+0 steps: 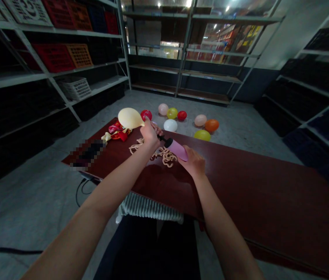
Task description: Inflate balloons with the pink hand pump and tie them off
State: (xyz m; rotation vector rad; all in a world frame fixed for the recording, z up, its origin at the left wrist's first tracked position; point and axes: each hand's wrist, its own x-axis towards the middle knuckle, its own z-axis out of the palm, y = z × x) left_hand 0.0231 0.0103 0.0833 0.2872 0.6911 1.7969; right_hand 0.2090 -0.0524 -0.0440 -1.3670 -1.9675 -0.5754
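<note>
A pale yellow balloon (pixel 130 118) is pinched at its neck by the left hand (pixel 150 134), closed at the pump (pixel 173 148) nozzle. The pink pump body is gripped by the right hand (pixel 194 162). Loose balloons (pixel 164 155) are strewn on the surface (pixel 254 186) beneath; inflated ones (pixel 202 134) are scattered on the floor at twelve o'clock.

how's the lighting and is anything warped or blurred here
Head view: dim overall, with bright ceiling lamps; wide-angle lens bows the metal shelves at the edges; a pixelated patch masks something on the glossy dark red table; pale yellow balloon looks sharp.
</note>
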